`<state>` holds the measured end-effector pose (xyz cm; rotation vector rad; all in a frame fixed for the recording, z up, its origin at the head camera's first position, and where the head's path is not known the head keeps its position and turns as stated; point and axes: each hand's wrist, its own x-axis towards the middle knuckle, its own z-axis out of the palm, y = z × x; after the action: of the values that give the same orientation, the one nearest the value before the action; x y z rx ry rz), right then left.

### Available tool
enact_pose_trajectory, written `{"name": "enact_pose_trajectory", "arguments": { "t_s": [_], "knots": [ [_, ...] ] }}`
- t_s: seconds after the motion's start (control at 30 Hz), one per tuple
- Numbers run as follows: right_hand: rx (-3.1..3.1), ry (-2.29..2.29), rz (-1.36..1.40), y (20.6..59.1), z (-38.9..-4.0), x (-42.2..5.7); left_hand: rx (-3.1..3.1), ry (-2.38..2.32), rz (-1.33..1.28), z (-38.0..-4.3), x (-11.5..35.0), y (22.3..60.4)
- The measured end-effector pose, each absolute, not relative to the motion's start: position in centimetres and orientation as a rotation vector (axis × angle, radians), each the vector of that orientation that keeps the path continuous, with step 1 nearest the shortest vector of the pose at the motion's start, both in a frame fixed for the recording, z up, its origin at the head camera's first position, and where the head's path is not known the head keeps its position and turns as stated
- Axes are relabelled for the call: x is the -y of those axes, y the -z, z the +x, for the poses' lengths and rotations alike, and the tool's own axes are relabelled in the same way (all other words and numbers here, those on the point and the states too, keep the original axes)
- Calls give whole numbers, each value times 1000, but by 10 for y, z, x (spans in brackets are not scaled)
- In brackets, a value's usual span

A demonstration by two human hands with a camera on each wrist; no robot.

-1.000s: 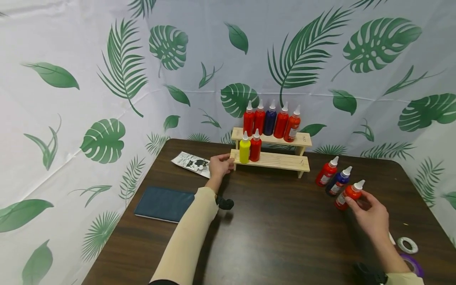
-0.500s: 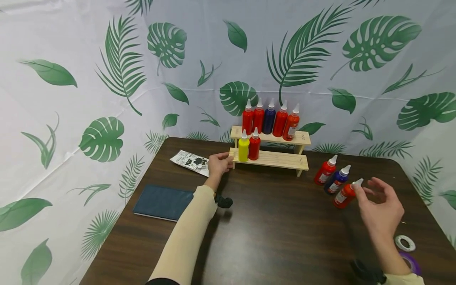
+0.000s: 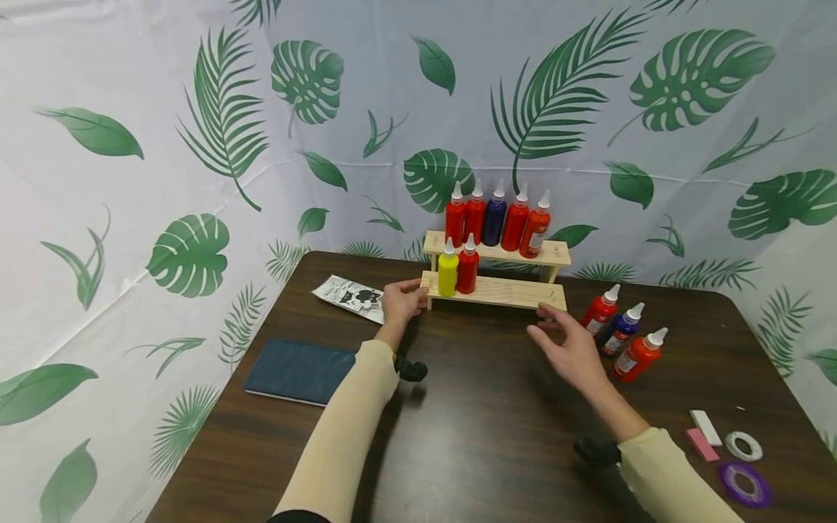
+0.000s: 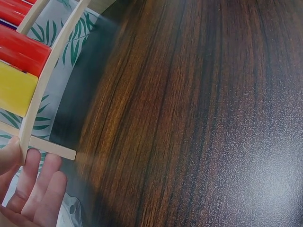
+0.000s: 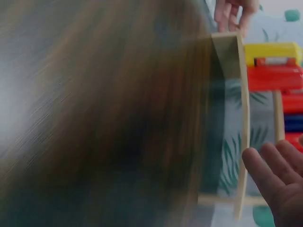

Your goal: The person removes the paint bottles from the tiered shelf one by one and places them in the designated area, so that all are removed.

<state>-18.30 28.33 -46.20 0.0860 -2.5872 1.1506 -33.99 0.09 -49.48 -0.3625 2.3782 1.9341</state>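
A two-tier wooden display stand (image 3: 513,292) is at the back of the table. My left hand (image 3: 400,302) grips the left end of its lower board; in the left wrist view the thumb lies above the board's edge, fingers beneath. On the lower tier are a yellow bottle (image 3: 447,273) and a red bottle (image 3: 467,270). Several red bottles (image 3: 516,226) and a dark blue bottle (image 3: 495,222) line the upper tier. My right hand (image 3: 570,352) is by the lower board's right front corner, fingers spread and holding nothing; whether it touches the board I cannot tell.
Right of the stand are a red bottle (image 3: 599,311), a blue bottle (image 3: 618,331) and an orange-red bottle (image 3: 637,357). White tape (image 3: 734,439), purple tape (image 3: 753,495) and pink (image 3: 701,444) and white blocks lie front right. A dark notebook (image 3: 297,370) and printed packet (image 3: 349,296) lie left.
My right hand has let go of the orange-red bottle, which stays standing at the right, and moved left to the stand's right end. My left hand keeps its grip in place.
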Motion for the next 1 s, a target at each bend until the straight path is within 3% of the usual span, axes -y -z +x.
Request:
{"name": "enact_pose_trajectory", "arguments": {
  "t_s": [0.2, 0.43, 1.0],
  "knots": [
    [2647, -1293, 169, 457, -237, -242, -2403, -1925, -386, -339, 2, 494],
    [2682, -1383, 76, 433, -283, -205, -2387, -1908, -399, -342, 2, 494],
    [2629, -1376, -110, 433, -301, -185, -2356, -1907, -413, -345, 0, 500]
  ]
}}
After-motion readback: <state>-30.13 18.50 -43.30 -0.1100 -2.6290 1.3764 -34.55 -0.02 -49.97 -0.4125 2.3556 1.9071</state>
